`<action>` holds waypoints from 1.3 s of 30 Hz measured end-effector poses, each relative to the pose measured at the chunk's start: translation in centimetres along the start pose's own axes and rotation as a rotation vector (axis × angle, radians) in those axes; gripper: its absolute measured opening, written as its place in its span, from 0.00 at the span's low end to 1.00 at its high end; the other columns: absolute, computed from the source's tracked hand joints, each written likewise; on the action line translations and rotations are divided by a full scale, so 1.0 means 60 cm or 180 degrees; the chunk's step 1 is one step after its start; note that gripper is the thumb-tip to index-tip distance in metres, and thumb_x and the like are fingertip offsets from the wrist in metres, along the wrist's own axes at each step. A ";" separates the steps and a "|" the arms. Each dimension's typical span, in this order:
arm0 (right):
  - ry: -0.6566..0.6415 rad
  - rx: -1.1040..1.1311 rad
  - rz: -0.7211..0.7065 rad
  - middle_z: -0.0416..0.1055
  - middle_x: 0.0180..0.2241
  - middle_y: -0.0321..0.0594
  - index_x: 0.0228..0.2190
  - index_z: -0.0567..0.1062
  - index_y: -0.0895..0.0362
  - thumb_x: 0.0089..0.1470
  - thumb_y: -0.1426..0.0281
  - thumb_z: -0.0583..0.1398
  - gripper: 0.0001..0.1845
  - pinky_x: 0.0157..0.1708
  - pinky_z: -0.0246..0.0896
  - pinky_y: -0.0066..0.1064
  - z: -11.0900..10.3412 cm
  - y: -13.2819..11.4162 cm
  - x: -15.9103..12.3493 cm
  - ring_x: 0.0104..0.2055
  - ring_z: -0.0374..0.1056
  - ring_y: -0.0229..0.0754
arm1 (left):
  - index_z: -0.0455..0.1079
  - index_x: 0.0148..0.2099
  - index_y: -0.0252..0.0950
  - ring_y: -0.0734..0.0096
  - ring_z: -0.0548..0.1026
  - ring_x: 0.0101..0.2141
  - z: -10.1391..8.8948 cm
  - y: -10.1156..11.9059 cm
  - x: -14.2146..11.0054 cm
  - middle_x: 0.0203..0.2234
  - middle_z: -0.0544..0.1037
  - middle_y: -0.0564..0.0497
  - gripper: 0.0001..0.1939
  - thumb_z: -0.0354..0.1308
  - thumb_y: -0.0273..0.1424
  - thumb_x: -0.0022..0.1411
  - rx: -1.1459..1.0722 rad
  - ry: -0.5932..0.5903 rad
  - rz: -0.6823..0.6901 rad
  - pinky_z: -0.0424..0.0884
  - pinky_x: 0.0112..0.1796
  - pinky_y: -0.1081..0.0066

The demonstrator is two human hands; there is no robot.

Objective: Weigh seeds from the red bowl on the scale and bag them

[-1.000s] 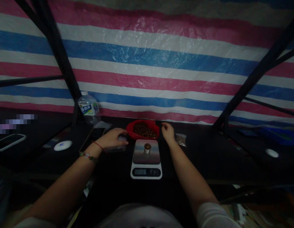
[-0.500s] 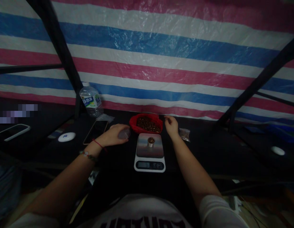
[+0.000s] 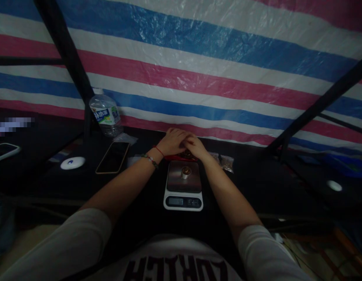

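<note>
My left hand (image 3: 171, 141) and my right hand (image 3: 196, 147) meet over a red bag (image 3: 175, 157) of brown bits. The bag is almost wholly hidden under them. The fingers of both hands are curled and pressed together, the left partly over the right. What they hold, if anything, does not show. Just in front of the hands stands a white kitchen scale (image 3: 183, 191). A small metal cup (image 3: 185, 172) with brown bits in it sits on the scale's platform.
A phone (image 3: 113, 157) lies left of the scale, with a water bottle (image 3: 105, 115) behind it and a white round puck (image 3: 72, 162) further left. Small clear packets (image 3: 227, 163) lie to the right. Black frame bars rise on both sides before a striped tarp.
My left hand has left the spot beside the phone and moved right. My right hand has moved left. Both now meet over the red bag. The view has tilted down.
</note>
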State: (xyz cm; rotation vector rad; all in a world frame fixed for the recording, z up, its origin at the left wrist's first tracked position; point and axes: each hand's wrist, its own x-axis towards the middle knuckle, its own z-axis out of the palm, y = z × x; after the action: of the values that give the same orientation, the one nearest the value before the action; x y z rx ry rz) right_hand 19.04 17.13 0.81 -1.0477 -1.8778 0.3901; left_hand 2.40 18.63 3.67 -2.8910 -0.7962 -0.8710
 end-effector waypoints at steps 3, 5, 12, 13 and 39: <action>0.0030 0.0041 0.0099 0.73 0.43 0.41 0.23 0.77 0.56 0.45 0.74 0.60 0.05 0.55 0.56 0.40 0.006 0.008 -0.006 0.52 0.65 0.46 | 0.62 0.58 0.35 0.55 0.64 0.54 0.015 0.001 -0.009 0.53 0.69 0.43 0.29 0.58 0.34 0.54 -0.0126 -0.0006 0.0107 0.53 0.55 0.56; 0.0020 0.0047 0.0108 0.72 0.46 0.42 0.25 0.78 0.56 0.42 0.75 0.63 0.03 0.57 0.54 0.42 0.008 0.008 -0.014 0.56 0.61 0.48 | 0.62 0.59 0.35 0.55 0.63 0.54 0.019 0.002 -0.018 0.54 0.69 0.43 0.29 0.58 0.35 0.54 -0.0199 -0.0006 0.0187 0.54 0.55 0.57; -0.0243 -0.0045 0.0046 0.70 0.49 0.41 0.30 0.78 0.55 0.43 0.71 0.65 0.08 0.58 0.52 0.41 0.007 -0.011 -0.033 0.55 0.62 0.47 | 0.59 0.60 0.34 0.54 0.65 0.54 0.017 0.012 -0.032 0.53 0.69 0.41 0.34 0.59 0.41 0.54 -0.0394 0.0049 0.0231 0.57 0.55 0.57; -0.0221 -0.0044 0.0028 0.71 0.47 0.41 0.30 0.78 0.55 0.46 0.71 0.63 0.06 0.57 0.53 0.40 0.006 -0.013 -0.034 0.55 0.62 0.46 | 0.60 0.60 0.34 0.55 0.66 0.53 0.016 0.011 -0.033 0.52 0.69 0.41 0.33 0.59 0.41 0.55 -0.0408 0.0057 0.0231 0.58 0.55 0.58; 0.0359 0.0995 0.0619 0.74 0.43 0.41 0.45 0.73 0.54 0.43 0.67 0.65 0.23 0.49 0.65 0.39 -0.035 -0.032 -0.045 0.45 0.71 0.44 | 0.66 0.55 0.35 0.55 0.70 0.50 0.043 -0.031 -0.045 0.48 0.73 0.42 0.32 0.64 0.45 0.50 -0.0499 0.0288 -0.0643 0.64 0.53 0.58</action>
State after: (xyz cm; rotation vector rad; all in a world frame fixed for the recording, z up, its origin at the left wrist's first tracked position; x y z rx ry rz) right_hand 20.42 13.55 1.59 -1.0174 -1.5591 0.6990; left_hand 0.90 19.38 -0.17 -2.9134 -1.0714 -1.1224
